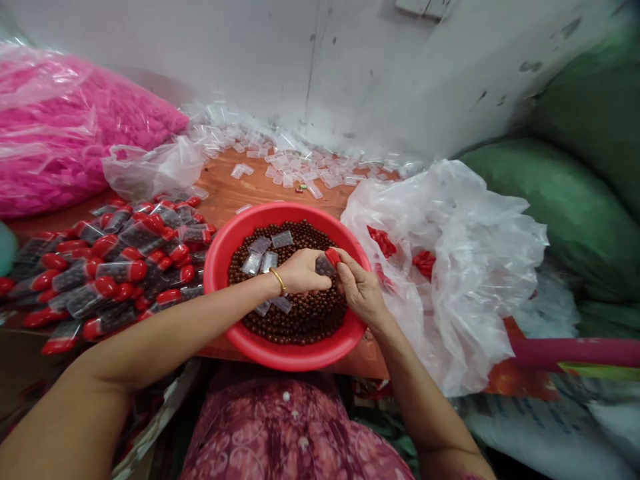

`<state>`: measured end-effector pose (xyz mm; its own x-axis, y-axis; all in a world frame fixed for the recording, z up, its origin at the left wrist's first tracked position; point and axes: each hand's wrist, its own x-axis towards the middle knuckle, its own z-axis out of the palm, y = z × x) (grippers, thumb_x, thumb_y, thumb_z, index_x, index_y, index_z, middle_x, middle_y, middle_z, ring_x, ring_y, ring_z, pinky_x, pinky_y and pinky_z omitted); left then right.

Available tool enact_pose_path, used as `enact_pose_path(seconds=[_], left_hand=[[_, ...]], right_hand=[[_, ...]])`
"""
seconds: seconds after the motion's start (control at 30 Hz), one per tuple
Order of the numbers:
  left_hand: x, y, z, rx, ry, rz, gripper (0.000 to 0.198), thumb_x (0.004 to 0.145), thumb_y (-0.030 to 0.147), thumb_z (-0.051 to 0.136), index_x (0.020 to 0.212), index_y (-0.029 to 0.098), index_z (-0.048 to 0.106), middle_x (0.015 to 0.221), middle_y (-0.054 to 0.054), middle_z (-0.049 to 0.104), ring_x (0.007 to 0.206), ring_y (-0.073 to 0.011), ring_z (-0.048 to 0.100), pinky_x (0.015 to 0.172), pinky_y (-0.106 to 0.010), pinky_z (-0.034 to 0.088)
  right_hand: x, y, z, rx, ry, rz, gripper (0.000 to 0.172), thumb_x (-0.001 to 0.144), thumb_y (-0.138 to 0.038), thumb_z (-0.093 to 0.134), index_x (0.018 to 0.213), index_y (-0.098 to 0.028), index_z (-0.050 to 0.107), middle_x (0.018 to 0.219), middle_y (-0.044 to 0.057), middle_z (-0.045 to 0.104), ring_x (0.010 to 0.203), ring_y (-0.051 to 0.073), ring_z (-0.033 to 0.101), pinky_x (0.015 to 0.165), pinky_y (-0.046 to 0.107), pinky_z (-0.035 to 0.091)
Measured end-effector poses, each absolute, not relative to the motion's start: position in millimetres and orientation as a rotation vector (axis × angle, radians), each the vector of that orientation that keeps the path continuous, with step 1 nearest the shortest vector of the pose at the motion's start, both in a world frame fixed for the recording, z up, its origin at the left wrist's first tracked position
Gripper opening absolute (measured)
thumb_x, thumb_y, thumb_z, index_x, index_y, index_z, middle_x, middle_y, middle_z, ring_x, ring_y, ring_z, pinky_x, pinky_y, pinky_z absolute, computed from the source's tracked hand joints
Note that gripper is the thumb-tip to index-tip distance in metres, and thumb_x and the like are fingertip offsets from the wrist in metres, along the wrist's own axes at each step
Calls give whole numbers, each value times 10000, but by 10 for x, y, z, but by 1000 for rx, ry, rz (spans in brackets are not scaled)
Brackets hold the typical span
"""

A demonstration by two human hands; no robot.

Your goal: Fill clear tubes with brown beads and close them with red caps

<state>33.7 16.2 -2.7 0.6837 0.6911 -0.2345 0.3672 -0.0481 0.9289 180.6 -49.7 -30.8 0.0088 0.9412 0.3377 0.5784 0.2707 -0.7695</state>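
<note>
Over the red basin (220, 320) my two hands meet around one small clear plastic container (326, 266) with dark contents and a red cap (332, 255). My left hand (300, 270) grips its clear body. At the capped end, the fingers of my right hand (361, 290) are closed on the red cap. Small round brown beads (300, 327) fill the basin below. Several clear flat containers (269, 261) lie on the beads, left of and behind my left hand.
Capped containers (120, 270) are heaped on the left. Behind them bulges a bag of pink pieces (100, 127). Clear flat pieces (300, 167) are scattered along the wall. A white plastic bag (450, 220) with red pieces lies right, beside green sacks (560, 200).
</note>
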Motion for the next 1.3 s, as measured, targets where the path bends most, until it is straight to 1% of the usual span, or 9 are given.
enact_pose_path(seconds=[0.1, 0.2, 0.47, 0.6, 0.73, 0.87, 1.0, 1.17, 1.3], left_hand=[[336, 163, -36, 1810, 895, 425, 93, 568, 148, 541, 658, 151, 519, 471, 66, 477, 446, -85, 451, 431, -186, 326], [331, 165, -28, 1972, 927, 458, 50, 564, 162, 552, 600, 149, 520, 520, 54, 484, 517, -87, 446, 474, -193, 307], [303, 169, -2, 2291, 967, 194, 48, 608, 169, 551, 602, 150, 595, 536, 14, 537, 511, -113, 462, 481, -216, 287], [319, 179, -48, 2305, 937, 89, 73, 610, 222, 556, 602, 161, 595, 539, 8, 539, 509, -126, 469, 474, -225, 285], [348, 149, -18, 2262, 833, 119, 98, 583, 226, 558, 641, 160, 601, 537, 26, 528, 511, -117, 473, 482, -211, 320], [340, 89, 52, 2373, 822, 66, 120, 617, 229, 546, 669, 149, 618, 551, 11, 550, 504, -127, 492, 489, -223, 344], [308, 19, 87, 2491, 876, 69, 196, 658, 256, 536, 775, 149, 651, 667, -37, 638, 620, -188, 601, 564, -255, 424], [239, -30, 82, 2626, 962, -21, 257, 701, 263, 521, 888, 141, 646, 783, -94, 681, 774, -267, 662, 690, -327, 492], [249, -1, 129, 2649, 1025, -6, 271, 716, 285, 512, 924, 158, 630, 807, -84, 692, 785, -261, 665, 683, -316, 483]], right_hand=[[1767, -519, -265, -1439, -1710, 395, 410, 922, -376, 379, 1227, -198, 587, 927, 48, 703, 768, 172, 672, 687, 295, 554], [1779, -549, -238, -1478, -1806, 258, 420, 928, -370, 368, 1235, -185, 586, 986, 69, 712, 773, 180, 687, 673, 280, 553], [1867, -558, -249, -1465, -2325, -180, 499, 953, -360, 294, 1155, -41, 620, 519, 72, 634, 416, 154, 557, 417, 245, 344], [1884, -512, -184, -1476, -2220, -29, 509, 933, -450, 321, 907, -120, 708, 497, 41, 601, 422, 125, 514, 438, 241, 307], [1829, -380, -179, -1539, -1628, 380, 567, 916, -538, 303, 600, -177, 605, 508, 15, 545, 460, 105, 484, 486, 240, 344], [1674, -263, -217, -1389, -1317, 813, 509, 884, -607, 303, 826, -189, 588, 575, -17, 491, 523, 114, 474, 527, 247, 389], [1593, -248, -192, -1267, -1305, 1003, 457, 866, -593, 360, 1006, -208, 563, 766, 11, 554, 726, 137, 540, 697, 273, 448], [1565, -249, -216, -1247, -1409, 1058, 427, 853, -562, 397, 1016, -220, 595, 801, 11, 539, 789, 148, 528, 795, 300, 439], [1466, -215, -185, -1259, -1391, 920, 465, 880, -558, 331, 1051, -218, 599, 835, 23, 557, 789, 147, 537, 796, 307, 444]])
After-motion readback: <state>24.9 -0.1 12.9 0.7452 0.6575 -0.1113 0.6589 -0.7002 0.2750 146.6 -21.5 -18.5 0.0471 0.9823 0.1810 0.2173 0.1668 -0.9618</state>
